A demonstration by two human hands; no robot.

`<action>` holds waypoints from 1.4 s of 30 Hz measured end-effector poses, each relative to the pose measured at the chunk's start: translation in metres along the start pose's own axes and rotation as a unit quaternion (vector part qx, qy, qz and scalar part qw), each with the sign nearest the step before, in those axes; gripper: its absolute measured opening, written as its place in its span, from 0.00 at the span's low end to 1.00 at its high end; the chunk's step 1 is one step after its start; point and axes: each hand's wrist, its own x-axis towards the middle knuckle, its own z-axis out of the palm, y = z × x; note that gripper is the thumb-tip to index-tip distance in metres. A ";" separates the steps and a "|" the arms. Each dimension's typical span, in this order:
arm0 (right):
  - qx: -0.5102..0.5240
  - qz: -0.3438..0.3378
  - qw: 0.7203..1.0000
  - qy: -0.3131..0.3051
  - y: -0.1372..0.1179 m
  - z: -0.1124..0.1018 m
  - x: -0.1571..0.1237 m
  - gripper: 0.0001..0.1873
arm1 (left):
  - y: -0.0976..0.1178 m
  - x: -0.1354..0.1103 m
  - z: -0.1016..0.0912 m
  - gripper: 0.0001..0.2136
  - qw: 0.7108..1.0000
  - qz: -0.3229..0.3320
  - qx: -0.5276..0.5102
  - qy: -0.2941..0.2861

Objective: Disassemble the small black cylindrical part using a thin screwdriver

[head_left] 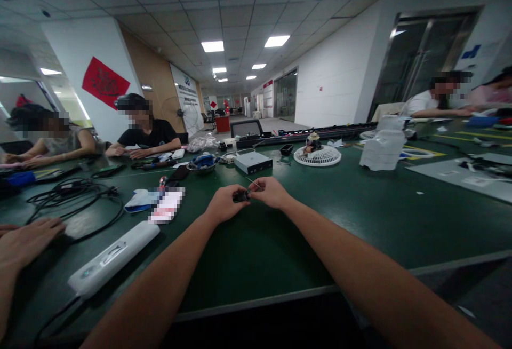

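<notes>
My left hand (226, 204) and my right hand (272, 191) meet above the green table (256, 253), pinching a small black cylindrical part (241, 196) between their fingers. A thin metal wire (253, 182) sticks up and to the left from around my right fingers. The fingers hide most of the part, and I cannot tell how the wire joins it. Nearest to my hands, a little farther along the table, stands a flat grey metal box (253, 162).
A co-worker's hand (24, 242) rests at the left near a white power strip (114, 258) and coiled black cables (76, 199). A bowl of blue parts (202, 165), a white round fan guard (317, 155) and a translucent plastic jug (383, 149) stand farther away. Seated co-workers line both far sides.
</notes>
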 end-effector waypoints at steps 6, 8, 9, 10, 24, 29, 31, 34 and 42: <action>0.006 0.007 1.000 -0.018 -0.007 -0.002 -0.003 0.09 | 0.002 0.000 -0.001 0.14 1.000 0.005 -0.015 -0.002; -0.012 0.011 1.000 -0.006 -0.009 -0.004 -0.003 0.08 | 0.002 0.000 -0.001 0.14 1.000 0.013 -0.018 -0.009; -0.021 0.012 1.000 0.001 -0.009 -0.004 -0.003 0.08 | 0.002 0.000 -0.001 0.14 1.000 0.016 -0.019 -0.011; -0.026 0.013 1.000 0.007 -0.009 -0.005 -0.004 0.08 | 0.002 0.000 -0.001 0.14 1.000 0.018 -0.020 -0.010; 0.112 0.047 0.990 -0.077 -0.008 0.000 -0.007 0.07 | 0.005 0.001 -0.001 0.17 0.999 0.023 -0.029 -0.006; 0.124 0.049 0.986 -0.101 -0.004 0.001 -0.007 0.09 | 0.005 -0.001 -0.002 0.16 0.999 0.035 -0.032 -0.012; 0.126 0.048 0.985 -0.110 -0.003 0.001 -0.007 0.10 | 0.005 -0.001 -0.002 0.16 0.999 0.032 -0.033 -0.021; 0.079 0.028 0.992 -0.097 -0.005 -0.002 -0.007 0.13 | 0.005 -0.001 -0.001 0.16 0.999 0.024 -0.023 -0.020; -0.089 -0.062 0.994 -0.025 -0.010 -0.006 -0.005 0.08 | 0.004 0.001 -0.001 0.14 0.999 -0.015 0.021 0.023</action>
